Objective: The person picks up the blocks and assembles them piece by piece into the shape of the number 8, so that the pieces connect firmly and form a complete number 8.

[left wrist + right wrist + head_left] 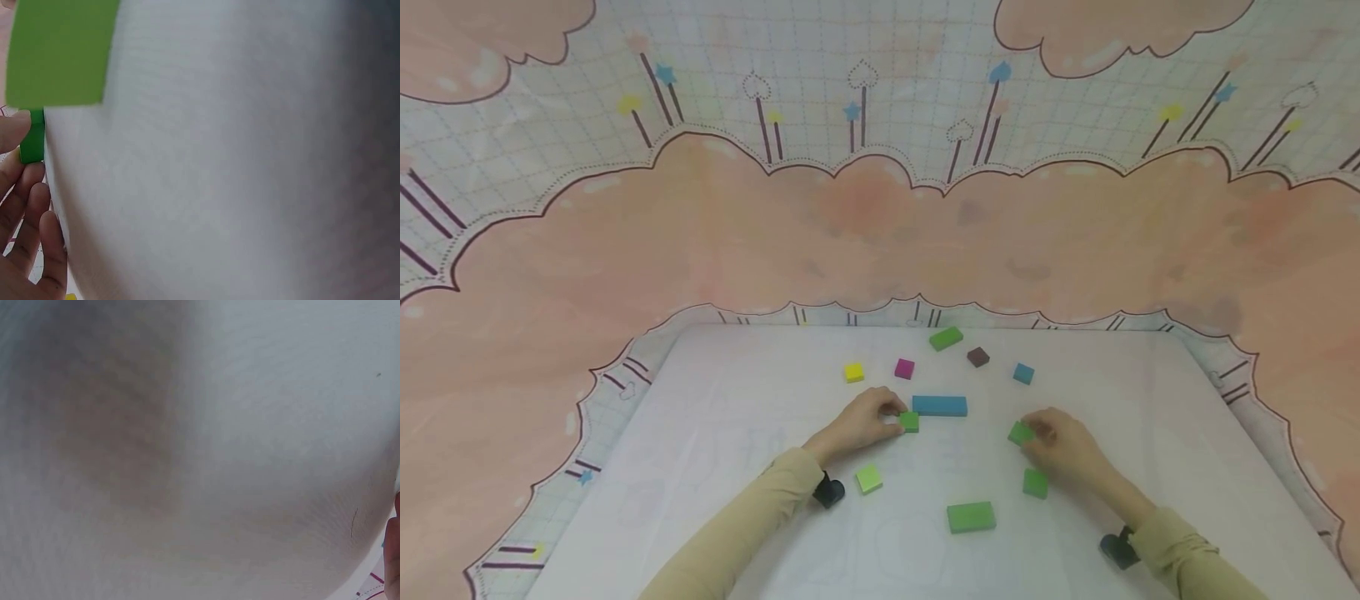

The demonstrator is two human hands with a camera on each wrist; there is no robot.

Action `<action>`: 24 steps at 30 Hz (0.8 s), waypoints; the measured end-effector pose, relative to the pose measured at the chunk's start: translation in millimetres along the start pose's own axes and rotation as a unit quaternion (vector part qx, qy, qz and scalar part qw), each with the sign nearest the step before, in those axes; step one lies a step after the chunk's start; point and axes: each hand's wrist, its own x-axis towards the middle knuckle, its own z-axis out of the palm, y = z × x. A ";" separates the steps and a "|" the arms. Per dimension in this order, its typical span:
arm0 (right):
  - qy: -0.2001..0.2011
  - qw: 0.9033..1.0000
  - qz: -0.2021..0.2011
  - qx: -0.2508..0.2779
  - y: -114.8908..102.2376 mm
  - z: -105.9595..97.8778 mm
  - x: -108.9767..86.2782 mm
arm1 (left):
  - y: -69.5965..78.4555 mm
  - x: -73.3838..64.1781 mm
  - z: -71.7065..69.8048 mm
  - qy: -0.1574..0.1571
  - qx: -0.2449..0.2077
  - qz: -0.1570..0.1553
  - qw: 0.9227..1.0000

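My left hand point(865, 421) pinches a small green block point(909, 422) just below the left end of a long blue block point(940, 406). In the left wrist view the thumb and fingers point(53, 250) hold that green block point(32, 144). To the right, my right hand point(1063, 442) pinches another small green block point(1020, 432) by its right side. A green block point(1035, 483) lies just below the right hand. Below the left hand sits a light green block point(869, 479). Only fingertips point(392, 556) show at the right wrist view's edge; its held block is hidden there.
The white table point(760, 533) also bears a green rectangular block point(971, 517) near the front. Farther back lie yellow point(853, 372), magenta point(905, 368), brown point(978, 357) and blue point(1023, 373) blocks, plus a green rectangular block point(946, 338). A patterned cloth point(880, 233) hangs behind.
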 end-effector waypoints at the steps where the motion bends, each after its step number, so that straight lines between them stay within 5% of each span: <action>1: 0.001 1.000 -0.001 0.000 0.4 0.0 0.2 | -0.1 0.2 0.1 0.000 0.000 0.000 1.000; 24: 0.007 1.000 -0.003 -0.005 1.5 1.8 1.6 | 1.9 -1.4 -0.4 0.003 -0.002 -0.004 1.000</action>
